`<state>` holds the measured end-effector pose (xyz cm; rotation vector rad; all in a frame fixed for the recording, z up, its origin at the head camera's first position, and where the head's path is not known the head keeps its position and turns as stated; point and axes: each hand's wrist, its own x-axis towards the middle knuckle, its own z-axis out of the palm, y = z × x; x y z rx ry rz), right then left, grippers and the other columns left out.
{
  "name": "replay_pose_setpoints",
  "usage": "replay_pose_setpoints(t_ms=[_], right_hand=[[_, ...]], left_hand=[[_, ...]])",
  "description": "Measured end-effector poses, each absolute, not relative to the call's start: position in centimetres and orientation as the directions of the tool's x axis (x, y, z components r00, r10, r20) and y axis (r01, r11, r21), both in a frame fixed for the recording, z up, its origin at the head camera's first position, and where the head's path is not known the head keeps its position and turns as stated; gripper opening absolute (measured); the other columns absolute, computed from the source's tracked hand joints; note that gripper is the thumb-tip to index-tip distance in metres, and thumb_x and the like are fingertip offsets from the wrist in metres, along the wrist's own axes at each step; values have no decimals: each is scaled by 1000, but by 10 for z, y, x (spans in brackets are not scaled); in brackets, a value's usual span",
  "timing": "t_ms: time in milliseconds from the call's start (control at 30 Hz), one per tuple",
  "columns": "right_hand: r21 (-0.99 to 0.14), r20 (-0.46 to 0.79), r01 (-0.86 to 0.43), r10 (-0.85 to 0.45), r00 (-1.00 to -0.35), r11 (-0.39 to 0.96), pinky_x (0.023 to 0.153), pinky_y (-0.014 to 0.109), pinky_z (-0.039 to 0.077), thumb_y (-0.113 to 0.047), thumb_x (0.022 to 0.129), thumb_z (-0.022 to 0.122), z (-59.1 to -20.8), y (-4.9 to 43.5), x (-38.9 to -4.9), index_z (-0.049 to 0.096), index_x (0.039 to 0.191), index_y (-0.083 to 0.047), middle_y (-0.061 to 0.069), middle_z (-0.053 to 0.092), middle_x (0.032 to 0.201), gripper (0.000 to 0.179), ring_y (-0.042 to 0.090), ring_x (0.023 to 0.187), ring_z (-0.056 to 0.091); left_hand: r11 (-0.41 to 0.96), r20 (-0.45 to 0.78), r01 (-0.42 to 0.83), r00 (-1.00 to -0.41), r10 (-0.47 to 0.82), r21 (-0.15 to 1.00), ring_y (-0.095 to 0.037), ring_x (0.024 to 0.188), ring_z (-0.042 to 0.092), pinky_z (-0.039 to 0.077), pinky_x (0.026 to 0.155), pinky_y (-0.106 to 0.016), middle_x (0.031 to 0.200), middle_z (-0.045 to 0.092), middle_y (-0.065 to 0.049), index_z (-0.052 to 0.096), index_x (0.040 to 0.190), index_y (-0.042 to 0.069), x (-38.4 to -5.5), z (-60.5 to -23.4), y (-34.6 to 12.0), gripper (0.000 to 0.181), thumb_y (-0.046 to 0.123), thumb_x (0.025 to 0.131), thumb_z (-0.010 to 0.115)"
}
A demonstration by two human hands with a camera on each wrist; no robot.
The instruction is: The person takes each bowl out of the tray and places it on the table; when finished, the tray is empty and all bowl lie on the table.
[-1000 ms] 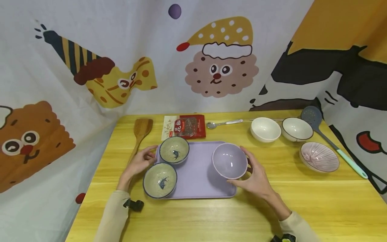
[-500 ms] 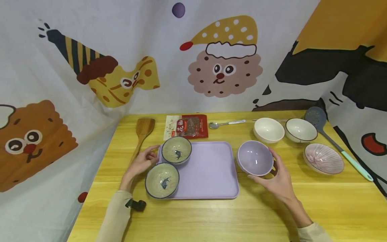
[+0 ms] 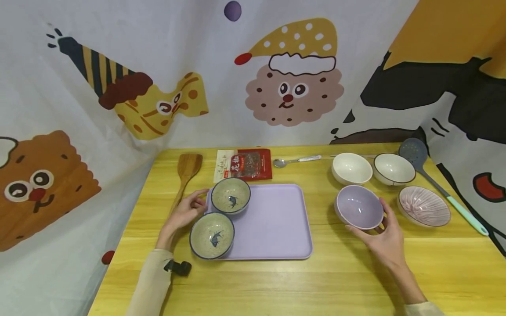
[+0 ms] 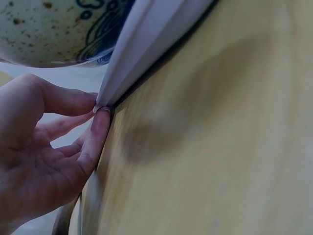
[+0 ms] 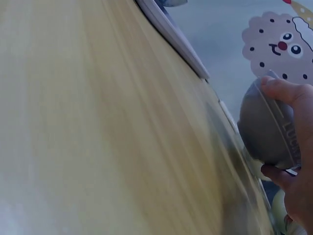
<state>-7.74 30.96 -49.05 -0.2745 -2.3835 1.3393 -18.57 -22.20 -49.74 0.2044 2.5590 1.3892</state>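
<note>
My left hand (image 3: 186, 211) pinches the left edge of a lilac tray (image 3: 276, 221) between thumb and fingers; the left wrist view shows the tray's rim (image 4: 139, 44) in that grip. On the tray's left side sit two speckled bowls with blue rims, a rear bowl (image 3: 231, 196) and a front bowl (image 3: 212, 235), each with a fish painted inside. Right of the tray, my right hand (image 3: 385, 239) grips a purple bowl (image 3: 359, 207) by its side, thumb at the near rim. In the right wrist view this bowl (image 5: 266, 127) appears raised off the table, with lettering on its outside.
At the right stand a white bowl (image 3: 352, 169), a dark-rimmed bowl (image 3: 394, 169) and a pink-streaked bowl (image 3: 424, 206). Beside them lies a skimmer (image 3: 432, 181). Along the back are a wooden spatula (image 3: 189, 167), a spice packet (image 3: 253, 164) and a spoon (image 3: 294, 161).
My right hand has carried the purple bowl rightward from above the tray to over the table, near the white bowl. The left hand stays at the tray's edge.
</note>
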Motion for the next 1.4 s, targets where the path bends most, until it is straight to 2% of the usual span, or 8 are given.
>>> replay_pose_setpoints(t_ms=[233, 633, 767, 867, 933, 1000, 1200, 1400], right_hand=[[-838, 225, 48, 425, -877, 544, 84, -3, 42, -6, 61, 97, -494, 321, -78, 34, 157, -9, 18, 44, 155, 115, 37, 129, 52], [-836, 176, 161, 534, -827, 525, 88, -1, 44, -16, 67, 95, -493, 326, -82, 38, 156, -16, 10, 50, 150, 106, 27, 128, 52], [-833, 181, 164, 539, -823, 529, 87, -1, 43, -18, 69, 94, -492, 327, -82, 35, 157, -13, 16, 49, 151, 107, 32, 130, 51], [-820, 195, 150, 515, -834, 553, 108, 21, 45, -18, 70, 93, -491, 327, -82, 28, 159, -7, 24, 43, 154, 111, 41, 136, 46], [-808, 204, 137, 491, -847, 573, 119, 42, 39, -18, 70, 92, -490, 326, -82, 24, 160, -3, 28, 40, 155, 113, 45, 139, 42], [-801, 214, 121, 470, -856, 586, 120, 60, 30, -17, 71, 92, -488, 325, -83, 20, 160, -1, 32, 36, 155, 116, 49, 141, 38], [-790, 270, 59, 433, -860, 610, 113, 67, 33, -12, 67, 94, -481, 319, -79, 23, 157, 1, 35, 42, 147, 115, 52, 134, 42], [-734, 263, 113, 434, -861, 669, 111, 75, 29, -14, 70, 92, -468, 307, -67, 14, 159, 2, 39, 30, 152, 120, 57, 139, 31]], left_hand=[[525, -111, 25, -968, 226, 851, -18, 86, 61, 52, 73, -21, 103, 65, -19, 49, 148, 1, -185, -499, -221, 56, -2, 93, 60], [531, -116, 22, -968, 225, 847, -19, 87, 61, 52, 74, -22, 104, 65, -20, 48, 149, 3, -185, -496, -222, 56, -2, 94, 59], [526, -111, 29, -966, 233, 850, -20, 89, 62, 53, 75, -23, 106, 64, -21, 47, 149, 2, -185, -497, -222, 57, -1, 94, 60], [519, -111, 28, -966, 234, 854, -21, 90, 62, 53, 75, -23, 106, 64, -21, 46, 149, 2, -184, -497, -223, 57, 0, 94, 60], [517, -115, 22, -966, 231, 856, -21, 90, 62, 53, 75, -23, 107, 64, -21, 46, 149, 2, -184, -497, -224, 57, 0, 94, 61], [517, -121, 15, -966, 227, 856, -21, 90, 61, 53, 76, -23, 107, 64, -21, 46, 149, 2, -184, -497, -224, 58, 0, 94, 61], [514, -128, 10, -964, 232, 857, -22, 91, 62, 53, 77, -24, 107, 64, -22, 45, 150, 2, -184, -498, -224, 58, 0, 94, 61], [525, -130, 11, -964, 231, 851, -23, 93, 62, 53, 78, -25, 108, 63, -22, 45, 150, 2, -183, -497, -222, 58, 0, 94, 60]])
